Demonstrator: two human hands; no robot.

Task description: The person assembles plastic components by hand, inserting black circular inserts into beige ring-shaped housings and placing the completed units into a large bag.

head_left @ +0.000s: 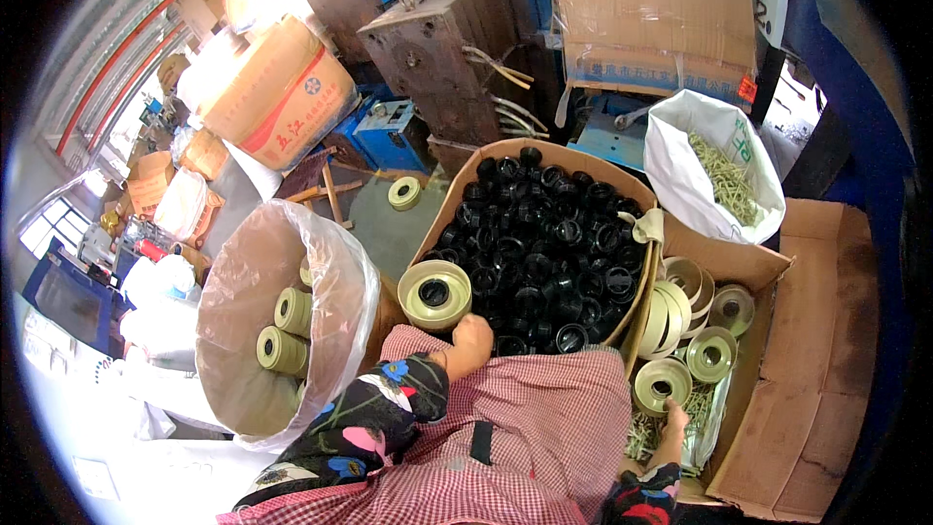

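My left hand (473, 343) is closed at the lower right rim of a round olive-green plastic part (412, 309) with a black ring (434, 293) in its middle. The part is held over the near left corner of a carton heaped with black plastic rings (530, 248). My right hand (672, 431) is down in the right-hand carton, a digit against the rim of an olive-green flanged part (643, 390); its other fingers are mostly hidden. Beside that part lie another flanged green part (710, 355) and several stacked green rings (664, 319).
At my left stands a clear-bag-lined container (228, 331) with several green parts inside. A white sack (671, 160) of thin green pieces is beyond the right carton (807, 350). Heavy metal moulds (437, 49) and more cartons (282, 97) stand behind. One green part (404, 192) lies farther off.
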